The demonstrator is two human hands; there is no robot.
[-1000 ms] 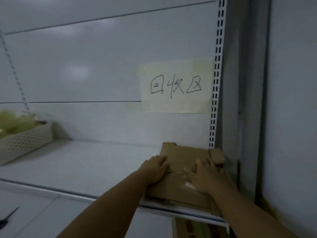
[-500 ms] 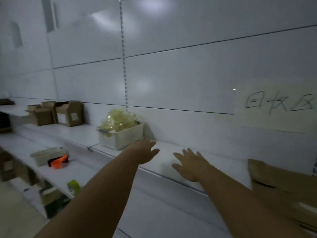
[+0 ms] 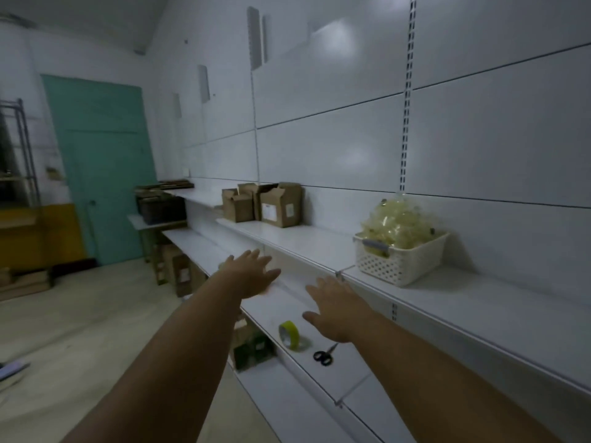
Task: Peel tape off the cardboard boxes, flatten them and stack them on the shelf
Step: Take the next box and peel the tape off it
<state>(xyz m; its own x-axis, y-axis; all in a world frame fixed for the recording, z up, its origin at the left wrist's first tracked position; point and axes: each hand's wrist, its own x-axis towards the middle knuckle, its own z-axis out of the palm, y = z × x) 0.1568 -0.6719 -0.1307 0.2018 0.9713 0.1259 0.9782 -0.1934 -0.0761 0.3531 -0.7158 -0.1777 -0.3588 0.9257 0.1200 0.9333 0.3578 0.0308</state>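
Observation:
Three brown cardboard boxes (image 3: 267, 204) stand upright on the upper white shelf (image 3: 307, 244), far ahead to the left. My left hand (image 3: 252, 273) and my right hand (image 3: 335, 306) are both stretched forward in the air with straight fingers, holding nothing. They hover over the lower shelf (image 3: 268, 311), well short of the boxes. The stack of flattened cardboard is out of view.
A white basket (image 3: 399, 260) full of crumpled yellowish tape sits on the upper shelf to the right. A yellow tape roll (image 3: 289, 334) and black scissors (image 3: 324, 354) lie on the lower shelf. More boxes (image 3: 179, 270) stand on the floor near a green door (image 3: 102, 167).
Both hands left the flattened cardboard stack at the right end of the shelf. My view swung left along the shelves, bringing the upright boxes and the door into sight.

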